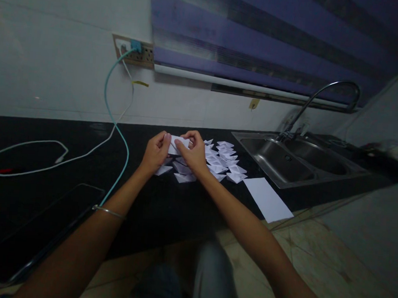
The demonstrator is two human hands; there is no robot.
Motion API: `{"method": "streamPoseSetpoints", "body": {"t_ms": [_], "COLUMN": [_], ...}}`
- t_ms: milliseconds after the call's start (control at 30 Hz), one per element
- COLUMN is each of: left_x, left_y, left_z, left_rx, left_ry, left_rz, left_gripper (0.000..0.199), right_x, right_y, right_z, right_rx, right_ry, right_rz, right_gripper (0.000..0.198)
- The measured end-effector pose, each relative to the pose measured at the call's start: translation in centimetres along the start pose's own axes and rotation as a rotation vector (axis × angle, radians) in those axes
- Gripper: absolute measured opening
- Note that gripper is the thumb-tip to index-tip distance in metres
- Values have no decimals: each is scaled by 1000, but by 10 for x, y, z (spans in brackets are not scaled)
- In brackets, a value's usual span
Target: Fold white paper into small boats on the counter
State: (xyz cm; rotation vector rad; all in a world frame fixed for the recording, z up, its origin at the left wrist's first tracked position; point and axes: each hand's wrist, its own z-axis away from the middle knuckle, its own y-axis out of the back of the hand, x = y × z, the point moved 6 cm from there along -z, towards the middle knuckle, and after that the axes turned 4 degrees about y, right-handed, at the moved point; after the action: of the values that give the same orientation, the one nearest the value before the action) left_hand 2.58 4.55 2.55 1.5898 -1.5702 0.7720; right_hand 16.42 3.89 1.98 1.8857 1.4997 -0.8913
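Between my two hands is a folded piece of white paper, held up just above the dark counter. My left hand grips its left edge, thumb against the paper. On the right side my right hand pinches it, with the thumb lying across its face. Several folded paper boats sit in rows on the counter behind and right of my right hand. More folded paper boats lie right below the hands, partly covered by them. A flat white sheet of paper rests near the counter's front edge.
A double steel sink with a curved tap is set in the counter at right. A dark tablet-like device lies at left, near a white cable. A teal cable hangs from the wall sockets.
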Motion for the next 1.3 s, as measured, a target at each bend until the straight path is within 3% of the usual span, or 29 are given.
{"method": "streamPoseSetpoints", "body": {"t_ms": [133, 300, 633, 800, 1133, 1300], "left_x": [6, 12, 6, 3, -4, -11], "left_y": [1, 5, 11, 21, 14, 14], "left_z": [1, 2, -2, -7, -8, -9], "left_rx": [24, 44, 35, 55, -8, 27], "left_ry": [-89, -145, -108, -33, 148, 188], "left_rz": [-89, -183, -114, -76, 216, 329], "left_gripper": [40, 38, 35, 19, 24, 33], "right_x": [15, 16, 5, 12, 11, 11], "right_y": [-5, -11, -1, 10, 15, 14], "right_z": [2, 5, -5, -10, -11, -14], "right_rx": [-50, -263, -355, -281, -214, -241], "right_ry": [-186, -310, -94, -106, -84, 44], "right_rz": [-156, -276, -196, -117, -87, 68], "right_gripper": [52, 39, 37, 33, 25, 19]}}
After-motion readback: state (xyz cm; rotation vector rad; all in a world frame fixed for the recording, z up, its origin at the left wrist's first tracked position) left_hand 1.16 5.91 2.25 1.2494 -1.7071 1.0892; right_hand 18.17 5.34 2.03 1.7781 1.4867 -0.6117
